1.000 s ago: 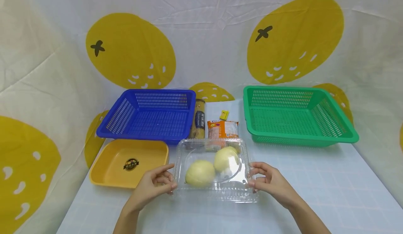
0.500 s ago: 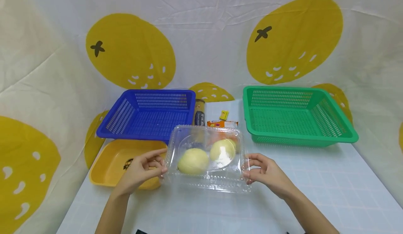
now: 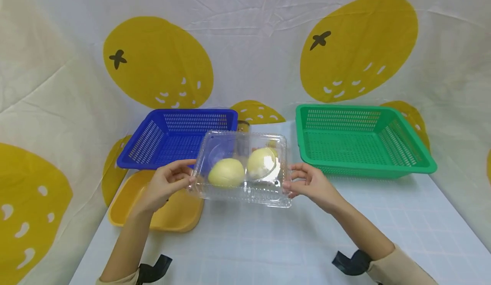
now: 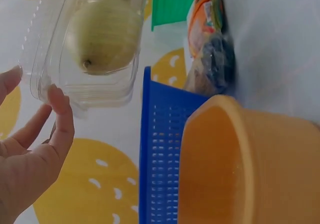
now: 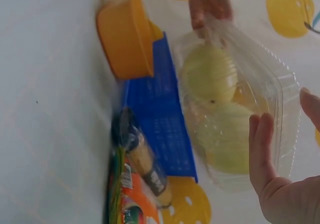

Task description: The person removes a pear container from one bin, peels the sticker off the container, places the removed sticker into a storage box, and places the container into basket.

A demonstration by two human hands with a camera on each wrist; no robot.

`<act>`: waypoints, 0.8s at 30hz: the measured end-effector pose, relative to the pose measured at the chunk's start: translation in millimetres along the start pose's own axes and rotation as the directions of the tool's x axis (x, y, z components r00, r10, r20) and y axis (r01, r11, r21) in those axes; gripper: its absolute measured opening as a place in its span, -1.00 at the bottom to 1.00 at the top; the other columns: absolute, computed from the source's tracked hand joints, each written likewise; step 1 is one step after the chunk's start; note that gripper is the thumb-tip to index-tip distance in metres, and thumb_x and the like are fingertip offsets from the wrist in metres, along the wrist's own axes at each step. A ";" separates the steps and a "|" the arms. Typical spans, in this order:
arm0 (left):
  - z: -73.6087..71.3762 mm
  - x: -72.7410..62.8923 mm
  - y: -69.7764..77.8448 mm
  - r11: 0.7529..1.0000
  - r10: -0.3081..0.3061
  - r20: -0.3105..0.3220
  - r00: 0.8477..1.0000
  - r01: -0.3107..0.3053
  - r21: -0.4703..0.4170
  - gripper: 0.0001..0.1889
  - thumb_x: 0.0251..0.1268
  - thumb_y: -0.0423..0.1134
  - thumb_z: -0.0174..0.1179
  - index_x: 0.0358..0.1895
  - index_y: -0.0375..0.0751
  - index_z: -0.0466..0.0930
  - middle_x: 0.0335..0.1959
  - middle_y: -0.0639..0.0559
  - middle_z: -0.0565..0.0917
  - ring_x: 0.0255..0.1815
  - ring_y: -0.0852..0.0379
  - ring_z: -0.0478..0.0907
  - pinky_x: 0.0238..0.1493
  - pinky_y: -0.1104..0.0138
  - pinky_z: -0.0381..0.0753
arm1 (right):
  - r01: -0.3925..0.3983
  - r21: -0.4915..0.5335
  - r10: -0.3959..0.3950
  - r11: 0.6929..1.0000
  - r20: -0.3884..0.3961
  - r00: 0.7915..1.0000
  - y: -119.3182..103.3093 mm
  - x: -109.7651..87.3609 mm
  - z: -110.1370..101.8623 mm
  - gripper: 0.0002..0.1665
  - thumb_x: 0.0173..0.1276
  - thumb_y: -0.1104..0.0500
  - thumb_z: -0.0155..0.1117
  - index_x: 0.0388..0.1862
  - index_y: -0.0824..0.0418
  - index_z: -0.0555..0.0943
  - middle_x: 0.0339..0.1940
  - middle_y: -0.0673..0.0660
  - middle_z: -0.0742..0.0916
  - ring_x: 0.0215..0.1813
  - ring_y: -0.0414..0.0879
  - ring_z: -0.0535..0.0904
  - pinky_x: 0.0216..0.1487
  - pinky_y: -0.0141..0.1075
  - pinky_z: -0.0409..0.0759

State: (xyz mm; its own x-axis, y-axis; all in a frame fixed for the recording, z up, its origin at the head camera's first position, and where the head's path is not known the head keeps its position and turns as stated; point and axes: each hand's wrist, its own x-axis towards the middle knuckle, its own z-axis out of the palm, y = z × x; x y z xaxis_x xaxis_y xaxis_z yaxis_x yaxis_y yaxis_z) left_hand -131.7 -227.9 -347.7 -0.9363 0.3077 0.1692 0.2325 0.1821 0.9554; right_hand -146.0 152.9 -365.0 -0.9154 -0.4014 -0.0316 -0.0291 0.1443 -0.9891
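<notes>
A clear plastic clamshell box (image 3: 245, 196) is held up above the table, its near side tilted down toward me. Through its lid show two pale yellow-green pears, a left one (image 3: 226, 173) and a right one (image 3: 261, 163). My left hand (image 3: 166, 186) pinches the box's left edge between thumb and fingers. At the opposite edge, my right hand (image 3: 312, 187) pinches the rim likewise. In the left wrist view, the box hangs higher than the yellow tub (image 4: 215, 159). The right wrist view shows my right thumb and fingers (image 5: 262, 144) on either side of the rim.
Behind the box at left stands a blue slotted basket (image 3: 172, 142), with the yellow tub in front of it. A green basket (image 3: 360, 148) is at back right. Between the baskets lie a noodle pack (image 5: 150, 169) and an orange packet (image 5: 137, 194), mostly hidden by the box in the head view.
Both hands have lifted the box with the pears up and away from me, slightly to the left. It now overlaps the blue basket and hides the orange packet in the head view.
</notes>
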 end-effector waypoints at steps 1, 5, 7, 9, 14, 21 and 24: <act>-2.1 2.1 0.6 0.999 -0.014 -0.024 1.000 0.015 0.029 -0.58 0.27 -0.45 0.14 0.17 -0.53 0.37 -0.26 -0.01 0.57 -0.34 0.23 0.56 -0.29 0.47 0.61 | 0.001 -0.003 -0.001 1.000 0.000 1.000 -0.8 5.1 1.0 -0.31 0.21 0.20 0.34 0.21 0.48 0.28 -0.14 0.29 0.61 -0.36 -0.03 0.67 -0.21 -0.18 0.67; -11.1 10.5 2.0 0.986 -0.065 -0.119 0.991 0.082 0.144 -0.61 0.32 -0.28 0.16 0.16 -0.38 0.45 -0.20 -0.02 0.58 -0.25 0.22 0.55 -0.23 0.48 0.56 | -0.009 0.010 0.009 1.000 -0.010 1.000 -3.2 26.2 5.4 -0.29 0.23 0.15 0.34 0.23 0.45 0.29 -0.10 0.31 0.62 -0.30 -0.07 0.67 -0.18 -0.16 0.67; -15.7 15.2 1.8 0.980 -0.082 -0.160 0.984 0.109 0.169 -0.60 0.33 -0.20 0.16 0.16 -0.32 0.47 -0.16 -0.01 0.59 -0.22 0.21 0.54 -0.21 0.47 0.55 | -0.013 0.030 0.014 0.999 -0.016 1.000 -4.3 36.9 7.8 -0.28 0.23 0.15 0.33 0.25 0.45 0.28 -0.06 0.32 0.61 -0.29 -0.08 0.67 -0.17 -0.16 0.67; -19.9 20.1 0.5 0.977 -0.095 -0.193 0.977 0.129 0.171 -0.58 0.35 -0.15 0.14 0.18 -0.31 0.46 -0.13 0.03 0.60 -0.20 0.22 0.52 -0.21 0.47 0.54 | -0.022 0.044 0.023 0.999 -0.024 0.999 -6.7 47.1 11.1 -0.28 0.23 0.14 0.34 0.25 0.43 0.28 -0.05 0.32 0.62 -0.32 -0.07 0.67 -0.17 -0.15 0.66; -31.7 32.5 -6.2 0.980 -0.114 -0.255 0.960 0.152 0.131 -0.52 0.36 -0.10 0.12 0.21 -0.35 0.43 -0.13 0.14 0.60 -0.25 0.24 0.50 -0.23 0.48 0.57 | -0.042 0.009 0.042 0.999 -0.041 0.998 -14.2 72.9 20.6 -0.25 0.21 0.04 0.35 0.25 0.38 0.30 -0.08 0.27 0.64 -0.34 -0.05 0.68 -0.10 -0.09 0.64; -54.8 49.4 -12.5 0.982 -0.152 -0.291 0.945 0.178 0.067 -0.46 0.35 -0.05 0.11 0.25 -0.37 0.38 -0.05 0.16 0.55 -0.14 0.24 0.50 -0.12 0.54 0.55 | -0.048 -0.010 0.048 0.999 -0.015 0.999 -27.4 107.5 27.8 -0.19 0.23 0.00 0.33 0.32 0.35 0.26 0.04 0.30 0.61 -0.20 0.00 0.67 -0.03 -0.14 0.62; -67.2 56.4 -14.7 0.984 -0.177 -0.295 0.939 0.177 -0.026 -0.44 0.35 -0.10 0.12 0.27 -0.41 0.34 -0.01 0.12 0.49 -0.12 0.23 0.47 -0.10 0.56 0.54 | -0.050 -0.008 0.050 0.999 -0.002 0.999 -31.9 123.0 32.1 -0.17 0.24 -0.01 0.32 0.35 0.34 0.24 0.05 0.30 0.61 -0.17 0.00 0.67 0.01 -0.14 0.60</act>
State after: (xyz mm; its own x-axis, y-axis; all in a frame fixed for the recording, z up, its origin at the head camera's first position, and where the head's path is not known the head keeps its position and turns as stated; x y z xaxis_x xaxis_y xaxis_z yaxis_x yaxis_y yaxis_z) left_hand -205.6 -275.9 -335.9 -0.9979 -0.0193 0.0614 0.0560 0.2096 0.9762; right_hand -244.8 69.9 -341.9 -0.9164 -0.3921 -0.0811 0.0138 0.1716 -0.9851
